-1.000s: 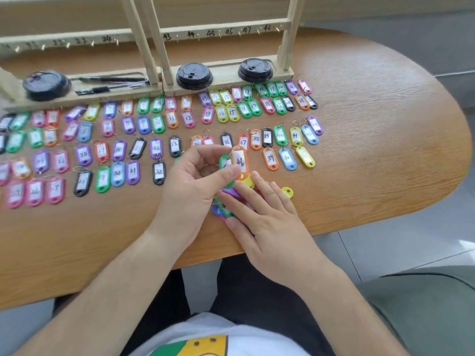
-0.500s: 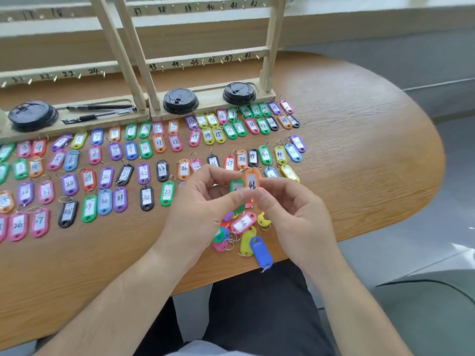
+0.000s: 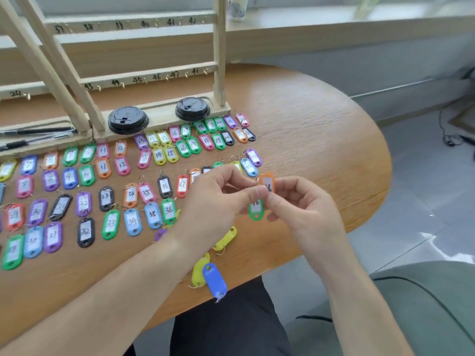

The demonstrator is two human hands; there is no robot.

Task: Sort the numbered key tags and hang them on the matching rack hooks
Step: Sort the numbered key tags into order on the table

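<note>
**Two hands pinched an orange tag over the desk**

The left hand (image 3: 218, 199) and the right hand (image 3: 305, 209) met above the right part of the desk (image 3: 321, 129). The fingers of both hands were curled. Their fingertips came together and pinched an orange tag (image 3: 267, 181), which stood up above the thumbs. A green tag (image 3: 255, 209) hung just under the fingertips, and it was not clear which hand held it.

Rows of tags (image 3: 131, 195) with numbers lay flat on the desk, left of the hands and beyond them. Close to the near edge, a blue tag (image 3: 214, 280) lay partly on a yellow tag (image 3: 198, 271).

The wooden rack (image 3: 219, 47) stood at the far side. Its bars had numbers and small hooks (image 3: 205, 71). Two black lids (image 3: 128, 120) sat on its base.
</note>
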